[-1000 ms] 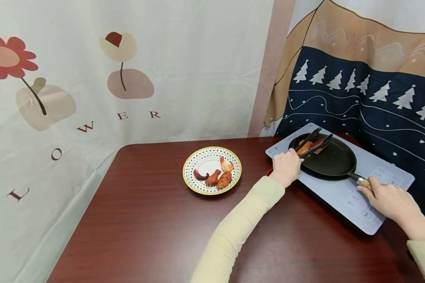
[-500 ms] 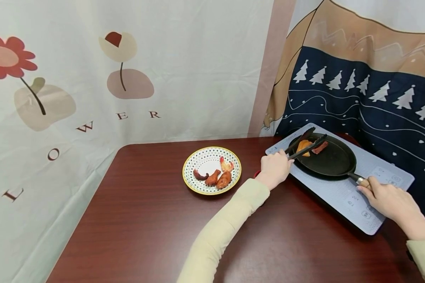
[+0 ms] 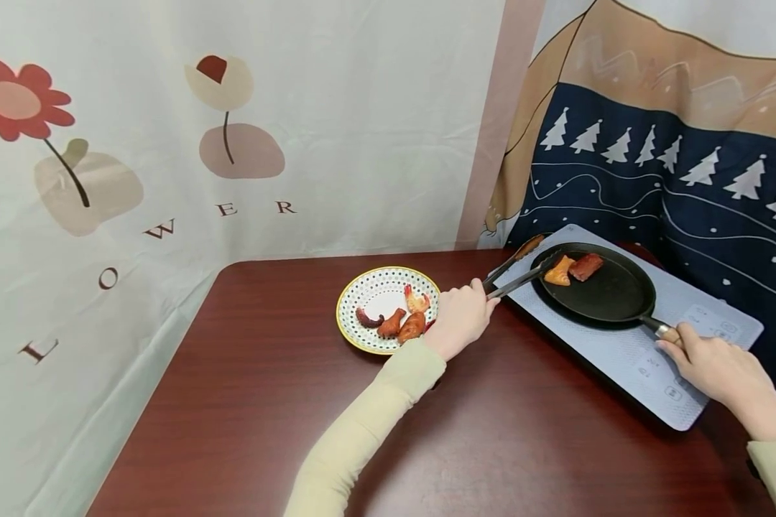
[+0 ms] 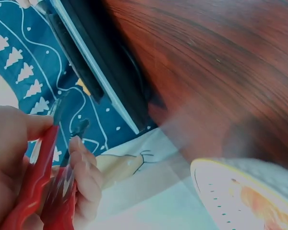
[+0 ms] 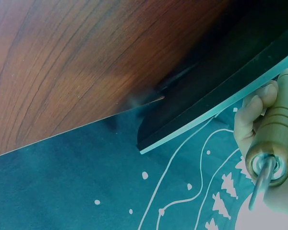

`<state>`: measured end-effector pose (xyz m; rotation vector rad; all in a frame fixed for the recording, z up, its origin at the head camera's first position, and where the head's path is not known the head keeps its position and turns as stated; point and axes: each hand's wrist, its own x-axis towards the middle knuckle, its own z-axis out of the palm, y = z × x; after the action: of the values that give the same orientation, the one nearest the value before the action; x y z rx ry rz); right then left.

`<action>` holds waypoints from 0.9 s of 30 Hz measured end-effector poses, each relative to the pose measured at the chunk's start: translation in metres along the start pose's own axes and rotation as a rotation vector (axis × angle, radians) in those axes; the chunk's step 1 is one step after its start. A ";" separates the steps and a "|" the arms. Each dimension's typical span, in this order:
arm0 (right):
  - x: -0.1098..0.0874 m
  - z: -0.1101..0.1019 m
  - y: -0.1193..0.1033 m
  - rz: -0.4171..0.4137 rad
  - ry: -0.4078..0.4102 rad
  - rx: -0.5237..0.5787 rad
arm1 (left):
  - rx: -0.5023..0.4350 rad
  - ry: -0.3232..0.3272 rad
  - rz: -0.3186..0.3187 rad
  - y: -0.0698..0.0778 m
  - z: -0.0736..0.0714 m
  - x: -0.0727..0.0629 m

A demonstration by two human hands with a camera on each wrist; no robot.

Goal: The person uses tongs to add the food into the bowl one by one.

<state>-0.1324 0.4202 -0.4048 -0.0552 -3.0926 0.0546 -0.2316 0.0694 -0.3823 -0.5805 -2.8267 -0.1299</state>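
Observation:
My left hand (image 3: 462, 319) grips tongs (image 3: 517, 282) beside the plate's right edge. Their red handles (image 4: 34, 179) show in the left wrist view. The tong arms are spread, with no food visible between them. An orange food piece (image 3: 559, 271) and a reddish-brown piece (image 3: 585, 266) lie in the black frying pan (image 3: 611, 298). My right hand (image 3: 718, 366) holds the pan by its wooden handle (image 5: 278, 127). A white dotted plate (image 3: 356, 296) with a yellow rim carries a shrimp (image 3: 417, 299), a curled tentacle (image 3: 369, 319), a drumstick (image 3: 391, 324) and another brown piece (image 3: 412, 327).
The pan sits on a light grey cooktop (image 3: 659, 380), angled at the table's right side. Dark red-brown wood forms the tabletop (image 3: 252, 388). Behind it hang a pale flower curtain (image 3: 362, 143) and a navy tree-print cloth (image 3: 608, 187).
My left hand has drawn the tongs back from the pan, leftward toward the plate, and the arms have spread apart. Both food pieces stay in the pan. My right hand keeps its hold.

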 end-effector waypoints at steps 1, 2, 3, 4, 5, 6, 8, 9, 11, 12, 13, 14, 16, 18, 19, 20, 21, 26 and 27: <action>0.000 0.000 0.001 0.000 0.002 0.000 | 0.002 0.007 0.006 -0.003 -0.002 -0.003; 0.000 -0.001 0.001 0.001 0.002 0.000 | 0.007 0.010 0.010 -0.005 -0.002 -0.006; 0.000 -0.001 0.002 0.001 0.003 0.001 | 0.014 0.019 0.015 -0.007 -0.003 -0.009; 0.000 -0.001 0.002 -0.001 0.006 0.002 | 0.020 0.030 0.018 -0.009 -0.004 -0.012; 0.000 -0.001 0.002 -0.001 0.004 0.003 | 0.028 0.047 0.023 -0.012 -0.005 -0.016; 0.000 -0.001 0.002 -0.002 0.002 0.003 | 0.040 0.063 0.030 -0.014 -0.006 -0.020; 0.000 -0.001 0.001 -0.007 -0.002 0.005 | 0.057 0.088 0.035 -0.020 -0.007 -0.027; 0.000 -0.001 0.001 -0.008 -0.005 0.006 | 0.060 0.095 0.032 -0.022 -0.008 -0.031; 0.000 -0.002 0.001 -0.006 -0.013 0.005 | 0.070 0.089 0.024 -0.028 -0.009 -0.038; 0.000 -0.002 0.001 -0.008 -0.012 0.005 | 0.075 0.081 0.016 -0.031 -0.009 -0.041; 0.000 -0.002 0.001 -0.009 -0.010 0.006 | 0.076 0.069 0.004 -0.034 -0.010 -0.044; 0.000 -0.001 0.001 -0.010 -0.008 0.005 | 0.076 0.061 -0.007 -0.037 -0.011 -0.047; 0.000 -0.001 0.001 -0.012 -0.003 0.005 | 0.088 0.058 -0.018 -0.043 -0.012 -0.053; 0.000 -0.001 0.001 -0.020 0.008 0.007 | 0.089 0.076 -0.031 -0.048 -0.014 -0.060; 0.000 -0.001 0.001 -0.023 0.013 0.007 | 0.085 0.091 -0.034 -0.051 -0.015 -0.064; 0.000 -0.001 0.001 -0.024 0.016 0.008 | 0.084 0.110 -0.034 -0.054 -0.015 -0.067; 0.000 -0.001 0.001 -0.024 0.016 0.009 | 0.086 0.129 -0.033 -0.058 -0.016 -0.070; 0.000 -0.001 0.002 -0.018 0.005 0.015 | 0.065 0.194 -0.041 -0.072 -0.020 -0.086; 0.000 -0.001 0.002 -0.018 0.003 0.016 | 0.061 0.196 -0.046 -0.075 -0.021 -0.090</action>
<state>-0.1327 0.4225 -0.4042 -0.0271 -3.0892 0.0782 -0.1768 -0.0361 -0.3879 -0.4632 -2.6447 -0.1031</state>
